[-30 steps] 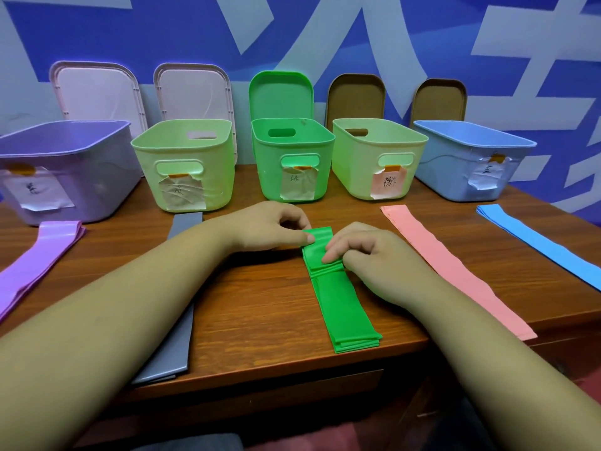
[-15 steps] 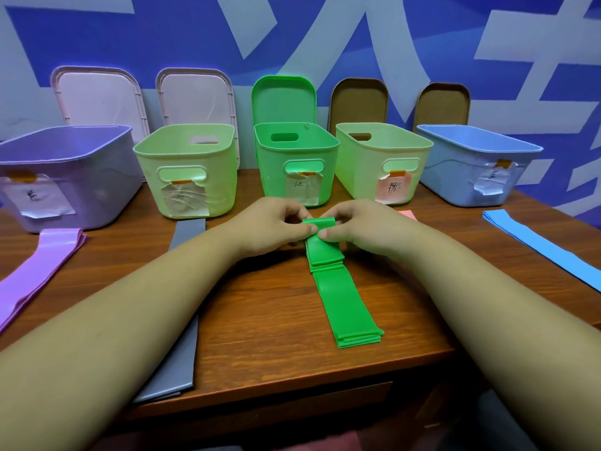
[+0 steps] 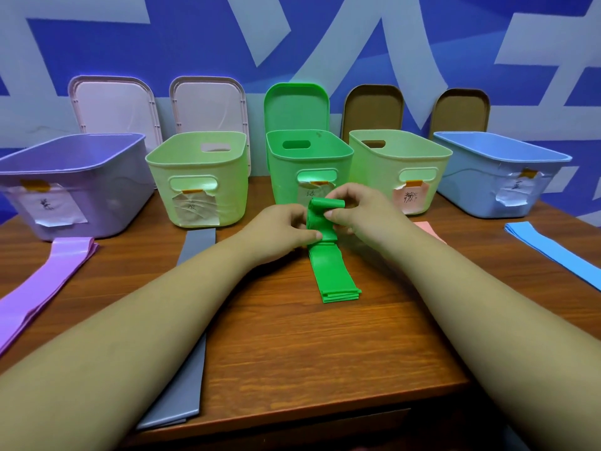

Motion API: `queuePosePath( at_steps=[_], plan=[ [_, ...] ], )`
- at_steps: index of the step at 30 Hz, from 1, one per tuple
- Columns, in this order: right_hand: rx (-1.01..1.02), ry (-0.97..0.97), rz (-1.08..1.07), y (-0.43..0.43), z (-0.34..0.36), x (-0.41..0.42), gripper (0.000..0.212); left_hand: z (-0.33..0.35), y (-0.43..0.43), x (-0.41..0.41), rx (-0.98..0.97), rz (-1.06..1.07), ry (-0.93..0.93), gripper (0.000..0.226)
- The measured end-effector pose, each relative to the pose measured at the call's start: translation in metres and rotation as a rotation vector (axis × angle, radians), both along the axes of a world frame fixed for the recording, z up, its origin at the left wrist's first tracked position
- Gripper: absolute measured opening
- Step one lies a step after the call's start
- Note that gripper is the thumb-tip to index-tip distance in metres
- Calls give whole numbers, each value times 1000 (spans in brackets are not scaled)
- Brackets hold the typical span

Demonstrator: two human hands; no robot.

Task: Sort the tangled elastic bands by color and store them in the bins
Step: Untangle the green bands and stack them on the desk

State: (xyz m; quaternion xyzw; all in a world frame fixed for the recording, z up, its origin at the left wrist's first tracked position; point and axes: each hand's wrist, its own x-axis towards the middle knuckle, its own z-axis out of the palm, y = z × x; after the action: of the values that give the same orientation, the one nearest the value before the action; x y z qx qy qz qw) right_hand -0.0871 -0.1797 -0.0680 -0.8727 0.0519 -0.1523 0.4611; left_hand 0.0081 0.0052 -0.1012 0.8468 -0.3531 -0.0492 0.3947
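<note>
Five bins (image 3: 309,155), five lids (image 3: 294,109).

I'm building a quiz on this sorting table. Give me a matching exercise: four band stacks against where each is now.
Column one:
1 green bands
2 purple bands
3 grey bands
4 blue bands
Column two:
A flat near the blue bin
B far end pinched by left hand and right hand
C flat before the left pale green bin
D flat before the purple bin
Pairs: 1-B, 2-D, 3-C, 4-A
</note>
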Motion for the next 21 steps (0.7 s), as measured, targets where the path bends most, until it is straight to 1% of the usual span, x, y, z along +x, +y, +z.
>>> queuePosePath(
  at_steps=[5,9,12,21],
  plan=[
    [-108,38,20,3,1,-28,28,-1,1,1,26,-21,-101,15],
    [-288,18,99,3,-8,-46,37,0,5,0,61,-70,-159,17],
    [-370,-28,123,6,-15,-57,35,0,9,0,61,-129,-117,21],
    [-514,-1,175,9,-34,-75,38,0,17,6,63,-229,73,35]
  ],
)
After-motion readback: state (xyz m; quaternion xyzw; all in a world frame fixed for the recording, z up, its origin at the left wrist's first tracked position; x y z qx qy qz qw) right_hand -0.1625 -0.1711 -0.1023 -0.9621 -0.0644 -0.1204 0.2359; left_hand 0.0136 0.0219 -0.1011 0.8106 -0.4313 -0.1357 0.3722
